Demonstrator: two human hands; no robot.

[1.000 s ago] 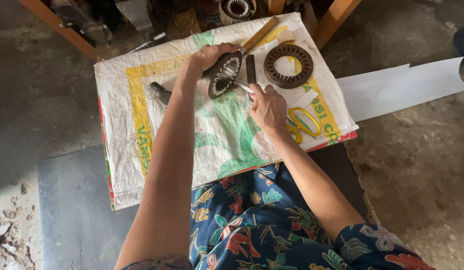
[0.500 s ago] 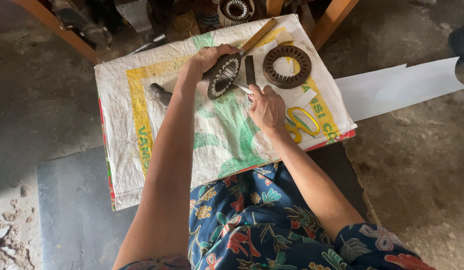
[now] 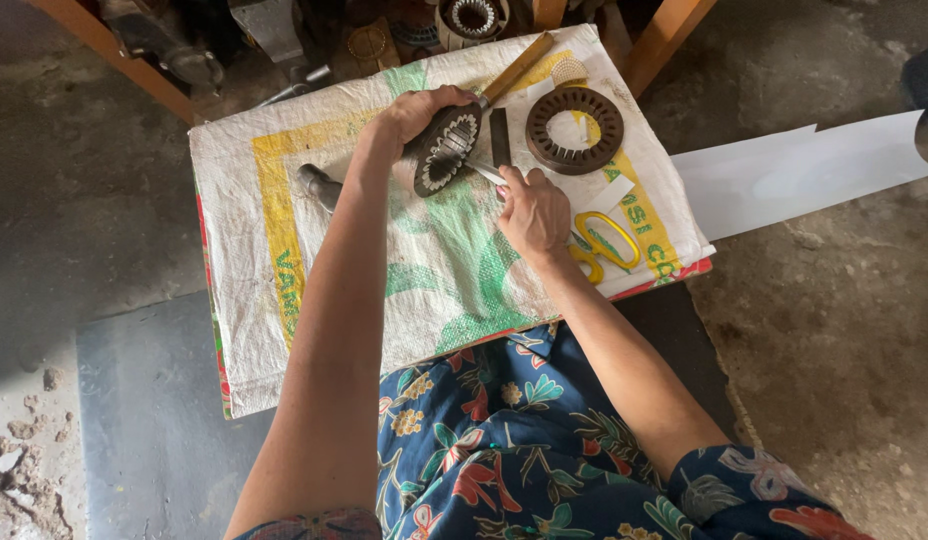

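slotted ring [image 3: 476, 14] cut off at top edge, right fingers' [image 3: 511, 181] small strip unclear

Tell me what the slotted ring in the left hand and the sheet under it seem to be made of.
The dark round slotted ring looks like dull metal, likely steel: grey, rigid, toothed inside. The white, yellow and green printed sheet looks like woven plastic sacking, with a fine weave and creases.

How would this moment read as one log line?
left hand: holds slotted metal ring tilted | right hand: small tool at ring | second ring: on sack
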